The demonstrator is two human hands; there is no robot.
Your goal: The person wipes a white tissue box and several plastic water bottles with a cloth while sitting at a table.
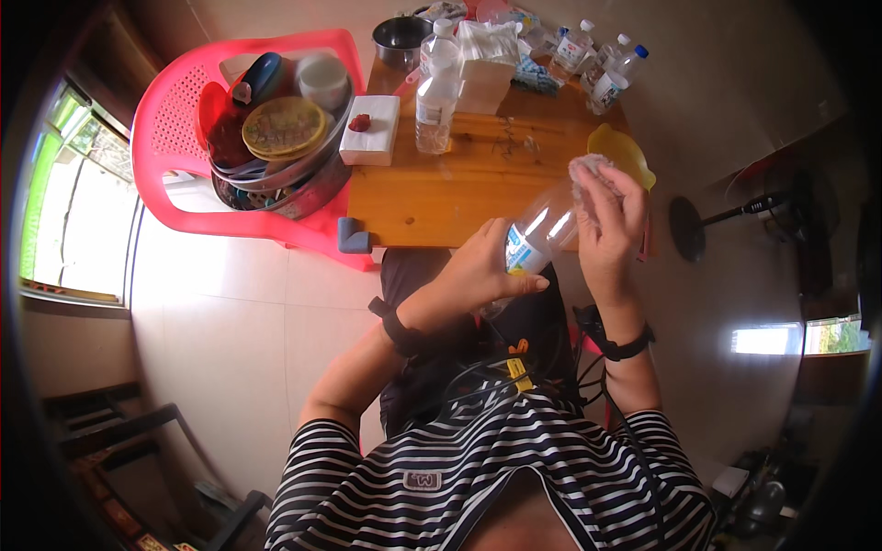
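Observation:
A clear plastic bottle [541, 237] with a blue and white label is tilted above my lap, its upper end towards the right. My left hand [493, 258] grips it around the label, with the thumb across the near side. In my right hand [610, 220] is a fuzzy pale pink cloth [590, 165], pinched by the fingertips at the bottle's upper end. The cloth and fingers hide the bottle's mouth, so I cannot tell whether it has a cap. A yellow plastic bowl [620, 151] lies on the table just beyond my right hand.
The wooden table [413, 200] bears clear bottles [434, 110], a tissue pack [372, 127], a white box [486, 76], a metal pot [402, 41] and several bottles [613, 79] at the far right. A pink chair [162, 138] at left holds basins of dishes [284, 127]. A blue-grey guard [353, 235] covers the table corner.

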